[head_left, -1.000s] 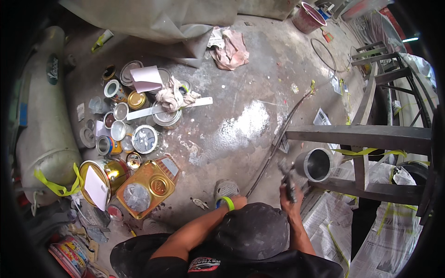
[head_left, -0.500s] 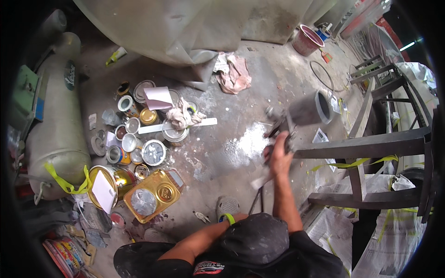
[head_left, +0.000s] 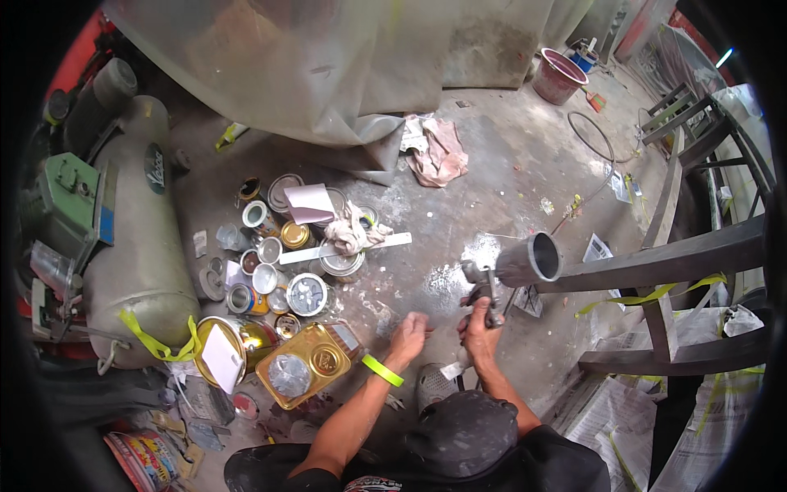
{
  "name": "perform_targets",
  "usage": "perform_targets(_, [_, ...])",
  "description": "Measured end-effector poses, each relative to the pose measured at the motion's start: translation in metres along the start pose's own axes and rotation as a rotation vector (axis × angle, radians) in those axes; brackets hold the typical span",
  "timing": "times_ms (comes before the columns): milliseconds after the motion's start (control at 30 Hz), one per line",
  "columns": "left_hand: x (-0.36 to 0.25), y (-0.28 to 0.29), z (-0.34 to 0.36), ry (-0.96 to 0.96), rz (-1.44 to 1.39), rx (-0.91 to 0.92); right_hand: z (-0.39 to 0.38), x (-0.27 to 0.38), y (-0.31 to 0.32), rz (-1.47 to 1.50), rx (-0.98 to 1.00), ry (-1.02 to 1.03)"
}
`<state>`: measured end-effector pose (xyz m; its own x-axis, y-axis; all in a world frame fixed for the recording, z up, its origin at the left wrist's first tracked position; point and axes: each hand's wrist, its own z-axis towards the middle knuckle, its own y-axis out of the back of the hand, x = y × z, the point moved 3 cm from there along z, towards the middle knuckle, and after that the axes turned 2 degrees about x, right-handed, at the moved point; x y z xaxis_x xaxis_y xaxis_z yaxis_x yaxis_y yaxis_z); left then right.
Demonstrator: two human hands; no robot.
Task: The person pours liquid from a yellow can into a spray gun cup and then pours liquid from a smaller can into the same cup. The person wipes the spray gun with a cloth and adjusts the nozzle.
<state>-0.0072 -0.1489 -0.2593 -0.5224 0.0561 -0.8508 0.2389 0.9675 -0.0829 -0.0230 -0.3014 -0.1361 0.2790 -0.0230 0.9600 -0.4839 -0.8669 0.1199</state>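
Observation:
My right hand [head_left: 477, 328] grips a spray gun [head_left: 485, 299] by its handle. The gun's grey cup [head_left: 520, 261] is tilted to the right, beside the end of a dark wooden frame [head_left: 656, 256]. To the left of the gun, apart from it, my left hand [head_left: 411, 332] is held with its fingers curled in; whether anything is in them is hidden. A yellow-green band [head_left: 383, 371] circles the left wrist. Below the hands, a dark cap [head_left: 467, 426] blocks part of the view. A wet-looking shiny patch [head_left: 443, 283] lies on the floor behind the gun.
At left stand several paint cans [head_left: 307, 293], a gold rectangular tin [head_left: 328, 358] and a large tank [head_left: 135, 254]. A white strip [head_left: 344, 248] and a rag [head_left: 351, 232] lie over the cans. Farther off are a pink cloth [head_left: 438, 156], a plastic sheet [head_left: 328, 74] and a bucket [head_left: 559, 78].
The right hand has brought the spray gun nearer to me and leftward. My left hand has come out from beside the cap and reached forward toward it. The whole view has shifted slightly.

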Motion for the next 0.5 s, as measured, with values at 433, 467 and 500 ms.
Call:
perform_targets(433, [-0.053, -0.075, -0.046, 0.054, -0.55, 0.683, -0.012, 0.051, 0.022, 0.108, -0.112, 0.177])
perform_targets(467, [-0.052, -0.075, -0.045, 0.043, -0.558, 0.668, -0.011, 0.051, 0.021, 0.103, -0.099, 0.173])
perform_targets(500, [-0.051, -0.073, -0.046, 0.034, -0.565, 0.646, -0.012, 0.049, 0.02, 0.1, -0.092, 0.189])
